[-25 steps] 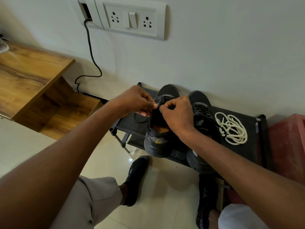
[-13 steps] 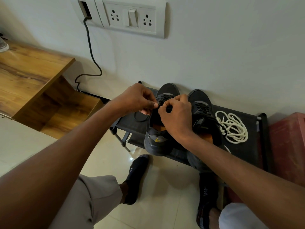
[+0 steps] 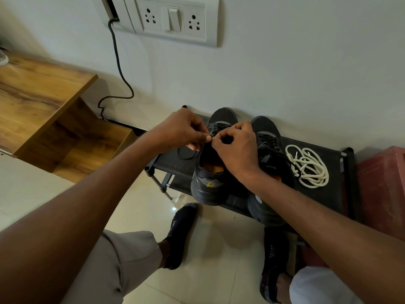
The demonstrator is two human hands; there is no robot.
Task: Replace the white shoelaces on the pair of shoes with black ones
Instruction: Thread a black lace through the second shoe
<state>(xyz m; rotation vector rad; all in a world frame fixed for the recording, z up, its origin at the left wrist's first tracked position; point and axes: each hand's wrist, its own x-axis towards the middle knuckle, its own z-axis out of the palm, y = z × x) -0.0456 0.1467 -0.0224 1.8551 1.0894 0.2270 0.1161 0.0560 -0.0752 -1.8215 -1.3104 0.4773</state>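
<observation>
A white wall (image 3: 285,73) fills the top, with a socket plate (image 3: 173,18) and a black cable (image 3: 118,69) running down from it. A wooden cabinet (image 3: 37,102) stands on the left over a pale tiled floor (image 3: 208,270). A red box (image 3: 385,185) sits at the right.

Against the wall stands a low black rack (image 3: 328,194), its top shelf carrying the pair of dark shoes, toes to the wall and heels over the front edge. The left shoe (image 3: 210,183) sits near the middle of the shelf; the right shoe (image 3: 267,137) lies just beside it, already threaded with a black lace (image 3: 268,140). Between the right shoe and the shelf's right edge lies a loose heap of white laces (image 3: 309,167).

Both hands meet over the left shoe's eyelets. The left hand (image 3: 179,130) pinches a black lace end (image 3: 210,134) between thumb and forefinger, its grip closed tight. The right hand (image 3: 236,150) has its fingers curled in against the same spot, pinching the lace beside it. A loop of black lace (image 3: 186,152) lies on the shelf left of the shoe.

Two feet in dark socks (image 3: 179,233) rest on the floor.
</observation>
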